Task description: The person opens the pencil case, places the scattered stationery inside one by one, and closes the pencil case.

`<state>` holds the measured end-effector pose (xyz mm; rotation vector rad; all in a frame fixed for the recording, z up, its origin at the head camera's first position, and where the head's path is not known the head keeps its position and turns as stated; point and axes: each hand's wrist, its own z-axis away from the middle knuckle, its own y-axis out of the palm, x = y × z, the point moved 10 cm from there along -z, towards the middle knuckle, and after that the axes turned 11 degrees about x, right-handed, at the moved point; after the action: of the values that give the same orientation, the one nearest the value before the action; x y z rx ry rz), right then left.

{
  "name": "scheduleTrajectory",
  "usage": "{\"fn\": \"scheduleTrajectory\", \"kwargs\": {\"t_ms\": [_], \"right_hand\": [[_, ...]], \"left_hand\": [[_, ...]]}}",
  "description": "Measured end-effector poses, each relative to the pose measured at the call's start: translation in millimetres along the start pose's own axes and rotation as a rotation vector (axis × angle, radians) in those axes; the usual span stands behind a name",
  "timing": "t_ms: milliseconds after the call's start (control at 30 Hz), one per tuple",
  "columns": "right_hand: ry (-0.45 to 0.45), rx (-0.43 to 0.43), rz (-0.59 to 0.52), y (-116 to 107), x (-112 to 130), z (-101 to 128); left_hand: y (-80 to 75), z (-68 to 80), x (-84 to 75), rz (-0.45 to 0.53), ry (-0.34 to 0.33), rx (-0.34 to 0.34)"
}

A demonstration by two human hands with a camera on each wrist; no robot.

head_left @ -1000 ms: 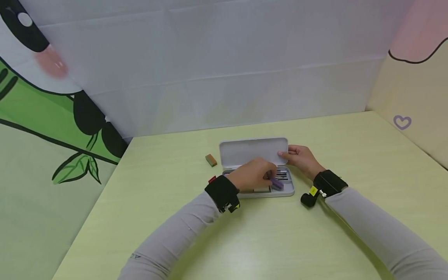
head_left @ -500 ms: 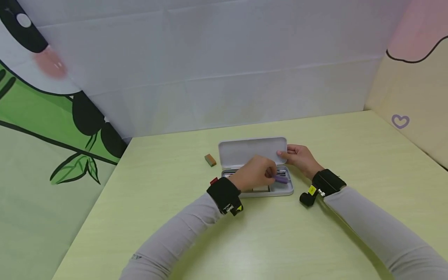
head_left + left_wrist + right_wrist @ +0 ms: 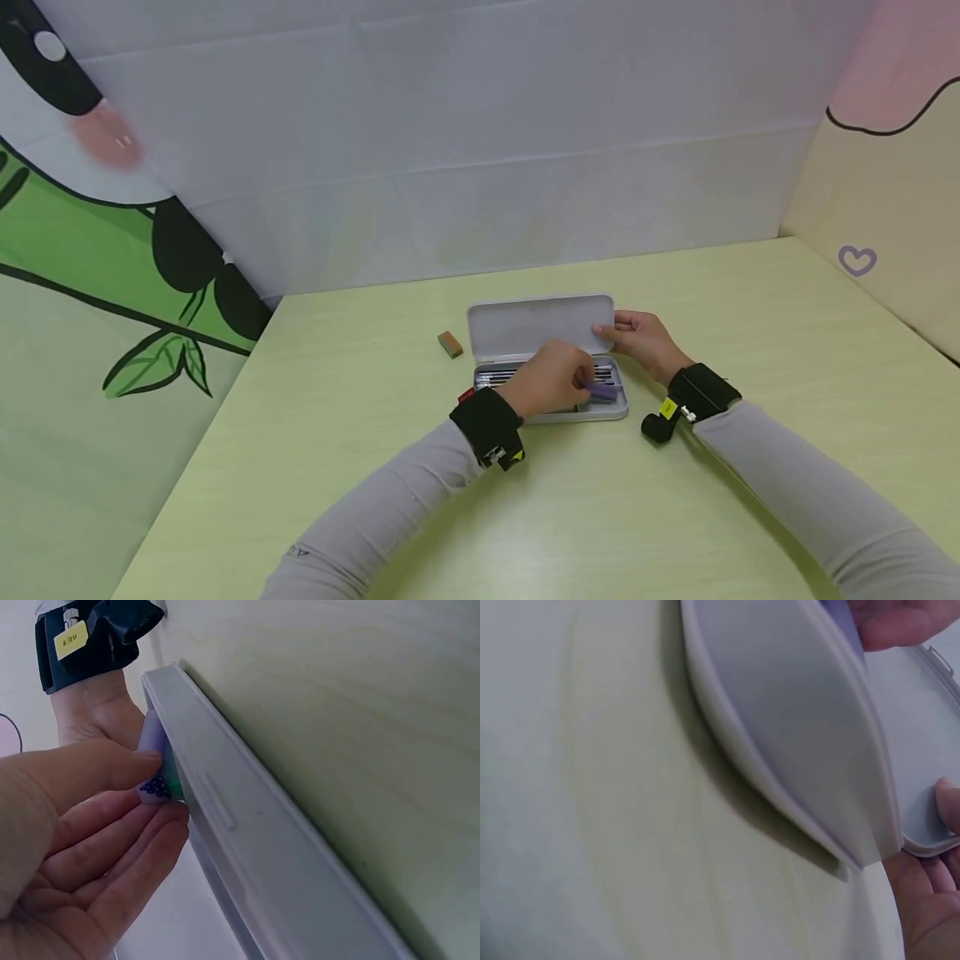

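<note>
The left hand (image 3: 551,379) hangs over the open tray of a grey pencil case (image 3: 611,408), its fingers (image 3: 112,840) curled and pinching a small purple eraser (image 3: 602,391) between thumb and fingertips; the left wrist view shows the thumb on top and the other fingers beneath, with the eraser (image 3: 155,774) pressed right against the inner side of the case's near wall (image 3: 247,825). The forearm comes in from the lower left in a grey sleeve with a black wrist strap (image 3: 489,427), the wrist bent so the knuckles face up. The eraser sits at the right end of the tray, just in front of a row of dark pens (image 3: 498,377) lying along the back of the tray. The right hand (image 3: 643,342) rests at the right end of the raised lid (image 3: 540,325), its thumb and fingertips pinching the lid's edge and holding it tilted up toward the back; the right wrist view shows a fingertip against the rounded corner of the lid (image 3: 922,825). That arm reaches in from the lower right, also in a grey sleeve with a black strap. The case stands near the middle of the pale green tabletop (image 3: 375,467), and a small brown and green block (image 3: 450,343) lies on the tabletop just left of the lid, apart from both hands
</note>
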<state>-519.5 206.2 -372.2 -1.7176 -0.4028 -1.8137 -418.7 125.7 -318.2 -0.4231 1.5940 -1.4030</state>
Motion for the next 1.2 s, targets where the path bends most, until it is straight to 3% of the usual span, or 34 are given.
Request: {"fn": "scheduleTrajectory", "kwargs": {"t_ms": [267,1200], "right_hand": [[0.007,0.004,-0.004,0.4,-1.2,-0.7],[-0.012,0.01,-0.003,1.1,0.6,-0.6]], "left_hand": [[1.1,1.8,1.9,-0.086,-0.039,0.014],[3.1,4.5,9.0,-0.074,-0.034,0.04]]}}
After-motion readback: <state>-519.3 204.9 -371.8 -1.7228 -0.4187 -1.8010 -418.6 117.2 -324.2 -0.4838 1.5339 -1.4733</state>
